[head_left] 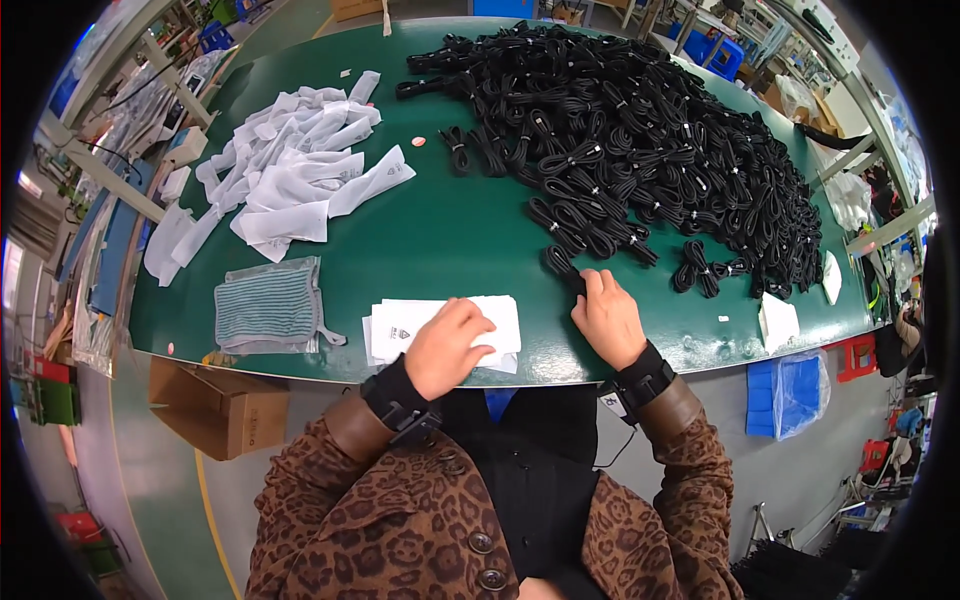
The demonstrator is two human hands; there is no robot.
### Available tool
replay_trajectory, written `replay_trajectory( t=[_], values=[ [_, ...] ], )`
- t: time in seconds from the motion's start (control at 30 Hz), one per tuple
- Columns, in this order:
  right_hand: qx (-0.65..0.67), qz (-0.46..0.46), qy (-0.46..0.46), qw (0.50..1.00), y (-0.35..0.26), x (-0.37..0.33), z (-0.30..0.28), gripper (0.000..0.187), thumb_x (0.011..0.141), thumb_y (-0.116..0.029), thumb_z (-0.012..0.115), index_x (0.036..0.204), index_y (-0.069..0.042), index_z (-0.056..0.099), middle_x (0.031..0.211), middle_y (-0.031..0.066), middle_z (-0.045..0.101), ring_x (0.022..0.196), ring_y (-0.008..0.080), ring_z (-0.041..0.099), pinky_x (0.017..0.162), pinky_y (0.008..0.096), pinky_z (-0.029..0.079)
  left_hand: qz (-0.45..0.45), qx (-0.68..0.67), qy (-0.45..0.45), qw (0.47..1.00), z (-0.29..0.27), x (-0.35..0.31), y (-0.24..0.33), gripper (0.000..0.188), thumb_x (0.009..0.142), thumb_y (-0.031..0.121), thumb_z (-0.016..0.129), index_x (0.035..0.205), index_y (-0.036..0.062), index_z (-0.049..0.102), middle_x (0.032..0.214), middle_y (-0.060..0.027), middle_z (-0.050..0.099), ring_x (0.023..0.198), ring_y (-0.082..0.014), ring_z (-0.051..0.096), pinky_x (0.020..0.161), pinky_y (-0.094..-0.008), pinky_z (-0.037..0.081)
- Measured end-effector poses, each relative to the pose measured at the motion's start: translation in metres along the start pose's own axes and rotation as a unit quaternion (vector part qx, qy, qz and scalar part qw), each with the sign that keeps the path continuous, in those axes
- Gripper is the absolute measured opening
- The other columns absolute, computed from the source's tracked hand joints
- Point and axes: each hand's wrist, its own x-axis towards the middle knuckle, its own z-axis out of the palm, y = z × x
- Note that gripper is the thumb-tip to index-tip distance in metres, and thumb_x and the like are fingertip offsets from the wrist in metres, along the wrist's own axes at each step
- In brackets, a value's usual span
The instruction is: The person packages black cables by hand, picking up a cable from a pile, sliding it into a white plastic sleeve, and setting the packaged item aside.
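Note:
My right hand point(608, 318) grips one coiled bundle of black cable point(560, 263) by its near end, at the front edge of the big cable pile. Beneath my left hand point(446, 346) lies a stack of flat white bags point(500, 308), with a small dark print on the top one. The left fingers are curled at the upper bag, thumb and forefinger close to its surface. To the far left is a loose heap of white wrapped packets point(290, 170); their contents are hidden.
A large heap of tied black cables point(640, 140) covers the right side of the green table point(400, 240). A striped cloth in a clear bag point(268, 305) lies at left. White scraps point(778, 322) are near the right edge. Below stand a cardboard box point(220, 405) and a blue bin point(770, 398).

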Motion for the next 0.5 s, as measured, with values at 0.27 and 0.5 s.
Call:
replay_trajectory(
  t=[0.27, 0.5],
  values=[
    [0.306, 0.016, -0.023, 0.952, -0.031, -0.033, -0.016, 0.031, 0.09, -0.001, 0.054, 0.121, 0.001, 0.058, 0.095, 0.017, 0.066, 0.072, 0.0322, 0.064, 0.066, 0.0398, 0.052, -0.011, 0.033, -0.001, 0.999, 0.017, -0.012, -0.007, 0.011, 0.082, 0.0, 0.07, 0.09, 0.0021, 0.063, 0.085, -0.0093, 0.06, 0.083, -0.0265, 0.061, 0.074, -0.0363, 0.05],
    [0.172, -0.11, -0.052, 0.977, -0.049, -0.046, -0.043, 0.033, 0.087, -0.001, 0.059, 0.12, -0.003, 0.059, 0.091, 0.0164, 0.064, 0.076, 0.0341, 0.063, 0.067, 0.0424, 0.052, -0.172, -0.131, 0.046, 0.975, 0.015, -0.012, -0.003, 0.01, 0.083, 0.0, 0.07, 0.09, 0.0002, 0.062, 0.086, -0.0105, 0.063, 0.077, -0.0244, 0.063, 0.069, -0.0324, 0.051]
  ],
)
